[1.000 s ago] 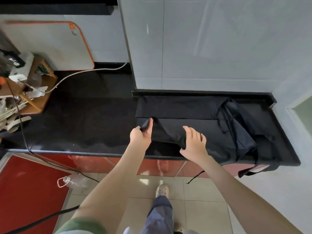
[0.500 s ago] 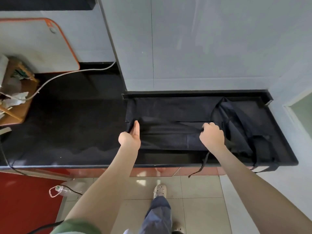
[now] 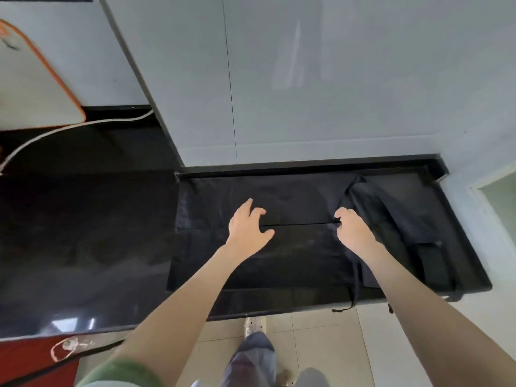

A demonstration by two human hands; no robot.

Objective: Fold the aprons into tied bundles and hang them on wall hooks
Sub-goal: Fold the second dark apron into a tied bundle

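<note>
Where the pale grey glossy wall panels (image 3: 307, 93) step forward, the polished black stone table (image 3: 83, 233) narrows into a shallower stretch with a raised rim, and on this stretch lies the black fabric apron (image 3: 293, 255), spread flat from the step to a heap of its own folds and bands (image 3: 391, 219) at the right. The left hand (image 3: 245, 230) rests on the cloth with its fingers (image 3: 248, 203) spread wide and holding nothing. The right hand (image 3: 351, 230) is just beside the heap, its fingers curled tight on the apron at the end of a thin dark line that runs straight between the two hands; whether that line is a strap or a fold's edge cannot be told. One narrow black strap (image 3: 353, 297) hangs over the table's front edge above cream floor tiles (image 3: 321, 344). A white board with an orange rim (image 3: 28, 88), cut off at the left, leans on the wall with a white cable (image 3: 69, 128) curving below it. Black cloth on black stone blurs the apron's near edge, and the right fingertips are hidden under the hand
</note>
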